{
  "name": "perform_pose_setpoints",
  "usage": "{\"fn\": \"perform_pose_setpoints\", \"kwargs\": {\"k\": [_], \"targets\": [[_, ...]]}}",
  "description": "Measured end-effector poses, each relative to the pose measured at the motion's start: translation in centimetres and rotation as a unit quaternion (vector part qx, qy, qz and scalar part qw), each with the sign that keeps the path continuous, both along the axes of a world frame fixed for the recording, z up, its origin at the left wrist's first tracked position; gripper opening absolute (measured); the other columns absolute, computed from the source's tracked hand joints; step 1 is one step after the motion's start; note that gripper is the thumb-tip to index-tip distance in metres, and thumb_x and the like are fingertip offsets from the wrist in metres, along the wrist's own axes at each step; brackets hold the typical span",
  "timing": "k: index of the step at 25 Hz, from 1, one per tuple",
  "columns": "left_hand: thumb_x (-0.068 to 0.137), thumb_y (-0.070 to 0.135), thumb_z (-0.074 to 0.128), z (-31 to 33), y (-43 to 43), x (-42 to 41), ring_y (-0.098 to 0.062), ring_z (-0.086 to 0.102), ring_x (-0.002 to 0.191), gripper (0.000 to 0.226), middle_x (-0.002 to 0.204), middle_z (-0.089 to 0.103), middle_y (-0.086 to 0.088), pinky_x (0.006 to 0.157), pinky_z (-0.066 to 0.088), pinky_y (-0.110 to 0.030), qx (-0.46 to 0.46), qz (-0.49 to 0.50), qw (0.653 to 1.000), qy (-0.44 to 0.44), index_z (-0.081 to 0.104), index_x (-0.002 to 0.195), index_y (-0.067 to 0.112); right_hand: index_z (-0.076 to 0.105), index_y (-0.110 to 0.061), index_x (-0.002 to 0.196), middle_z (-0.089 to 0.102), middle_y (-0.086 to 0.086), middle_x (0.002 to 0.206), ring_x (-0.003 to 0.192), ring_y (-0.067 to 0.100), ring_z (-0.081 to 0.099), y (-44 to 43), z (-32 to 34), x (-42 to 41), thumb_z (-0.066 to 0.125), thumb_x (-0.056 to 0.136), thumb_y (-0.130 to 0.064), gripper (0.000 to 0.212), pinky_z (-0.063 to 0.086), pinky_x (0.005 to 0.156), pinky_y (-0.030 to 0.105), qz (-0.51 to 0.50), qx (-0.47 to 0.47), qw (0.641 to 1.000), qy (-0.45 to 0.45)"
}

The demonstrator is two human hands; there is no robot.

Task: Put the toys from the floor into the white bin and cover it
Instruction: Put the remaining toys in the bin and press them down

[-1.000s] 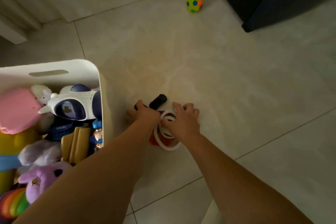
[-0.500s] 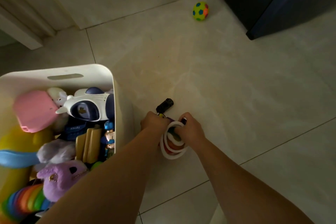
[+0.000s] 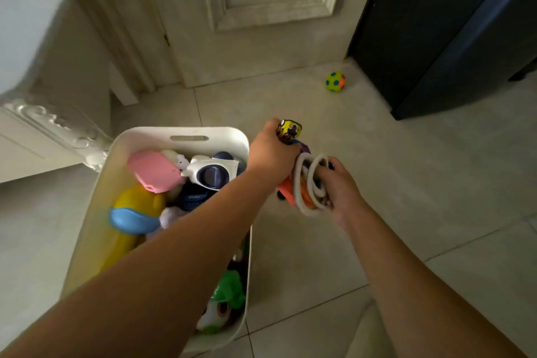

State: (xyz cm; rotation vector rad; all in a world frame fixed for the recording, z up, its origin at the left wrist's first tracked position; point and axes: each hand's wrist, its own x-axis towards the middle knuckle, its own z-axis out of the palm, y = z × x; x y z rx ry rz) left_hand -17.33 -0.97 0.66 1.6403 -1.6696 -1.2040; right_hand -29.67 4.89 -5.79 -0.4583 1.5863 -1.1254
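White bin [image 3: 226,133] on the left, open-topped and packed with toys. Just off its right rim, the left hand [image 3: 270,154] grips a yellow-and-black toy [image 3: 289,131] above the floor. The right hand [image 3: 340,186] curls round white rings [image 3: 311,180], with an orange toy [image 3: 287,193] between the hands. A spotted ball [image 3: 335,82] lies on the floor by the dark cabinet [image 3: 436,38].

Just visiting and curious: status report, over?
Left grip holds patterned toy. Right grip holds white rings, beside uncovered white bin. Spotted ball on floor by door.

Pale floor tiles [image 3: 406,183] fill the dim frame; a cream panelled door [image 3: 261,9] top centre, dark cabinet [image 3: 436,23] upper right, carved white furniture [image 3: 43,131] left.
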Motion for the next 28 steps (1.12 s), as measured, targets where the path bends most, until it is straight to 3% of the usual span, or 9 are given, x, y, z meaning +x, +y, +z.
{"fn": "perform_pose_setpoints", "kwargs": {"k": [6,8,10,13,16,20,22,24,28], "targets": [[0.079,0.022,0.075,4.7,0.4,13.8,-0.015,0.055,0.067,0.018,0.072,0.058,0.004,0.056,0.046,-0.023,0.018,0.062,0.997,0.048,0.06,0.089,0.024,0.063,-0.007,0.085,0.063,0.01,0.072,0.068,0.023,0.062,-1.5,6.6,9.9,0.061,0.059,-0.011,0.027,0.05,0.063,0.033,0.116,-0.103,0.987,0.04],[0.079,0.019,0.076,3.3,1.3,17.8,-0.016,0.055,0.065,0.015,0.067,0.057,0.004,0.057,0.046,-0.024,0.02,0.087,0.996,0.021,0.063,0.087,0.02,0.065,-0.023,0.08,0.065,0.002,0.078,0.078,0.024,0.063,-0.8,6.1,13.2,0.069,0.068,-0.013,0.016,0.05,0.069,0.035,0.161,-0.083,0.978,0.101],[0.078,0.014,0.074,1.5,2.2,20.5,-0.023,0.059,0.074,0.012,0.074,0.061,-0.003,0.067,0.05,-0.033,0.024,0.1,0.995,-0.016,0.066,0.087,0.014,0.059,-0.027,0.093,0.062,-0.002,0.092,0.087,0.019,0.061,0.4,5.2,15.0,0.069,0.083,-0.016,0.018,0.047,0.067,0.027,0.214,-0.027,0.954,0.208],[0.076,0.008,0.069,-0.6,3.7,23.0,-0.027,0.058,0.077,0.011,0.081,0.062,-0.012,0.071,0.05,-0.037,0.035,0.111,0.993,-0.037,0.065,0.086,0.007,0.052,-0.019,0.107,0.059,-0.002,0.097,0.074,0.007,0.055,1.5,4.1,16.1,0.06,0.092,-0.019,0.017,0.038,0.052,0.017,0.235,0.012,0.923,0.303],[0.08,0.009,0.067,-1.2,5.0,24.5,-0.022,0.052,0.073,0.012,0.072,0.058,-0.003,0.064,0.045,-0.031,0.043,0.092,0.994,-0.047,0.06,0.076,0.018,0.052,-0.017,0.109,0.058,0.0,0.094,0.064,0.005,0.05,1.6,4.4,16.4,0.055,0.093,-0.014,0.017,0.034,0.044,0.015,0.197,0.017,0.914,0.355],[0.079,0.013,0.071,-1.9,5.9,25.3,-0.017,0.052,0.065,0.017,0.066,0.058,0.0,0.059,0.045,-0.025,0.07,0.055,0.995,-0.033,0.057,0.072,0.02,0.05,-0.018,0.116,0.058,0.0,0.1,0.083,0.018,0.055,1.6,4.5,17.0,0.056,0.093,-0.016,0.023,0.037,0.056,0.023,0.148,-0.029,0.925,0.35],[0.079,0.015,0.071,-2.4,6.3,24.5,-0.02,0.058,0.063,0.011,0.068,0.063,-0.005,0.065,0.054,-0.034,0.096,0.046,0.994,0.012,0.06,0.078,0.016,0.051,-0.019,0.117,0.057,-0.002,0.102,0.088,0.018,0.055,1.8,3.8,17.5,0.058,0.093,-0.02,0.026,0.041,0.06,0.024,0.221,-0.008,0.908,0.355],[0.081,0.016,0.071,-2.9,6.4,23.4,-0.022,0.061,0.068,0.01,0.073,0.066,-0.005,0.068,0.052,-0.035,0.069,0.051,0.996,0.006,0.061,0.082,0.015,0.053,-0.018,0.119,0.062,0.003,0.11,0.093,0.022,0.059,2.0,2.8,17.9,0.055,0.092,-0.021,0.027,0.045,0.068,0.027,0.28,0.022,0.88,0.382],[0.085,0.011,0.065,-3.1,5.6,22.0,-0.028,0.066,0.079,0.004,0.08,0.07,-0.009,0.074,0.053,-0.038,-0.006,0.074,0.997,-0.023,0.063,0.088,0.009,0.05,-0.02,0.132,0.057,0.006,0.126,0.108,0.024,0.059,3.5,2.8,18.4,0.05,0.097,-0.02,0.035,0.048,0.082,0.03,0.243,-0.017,0.87,0.429]]}}
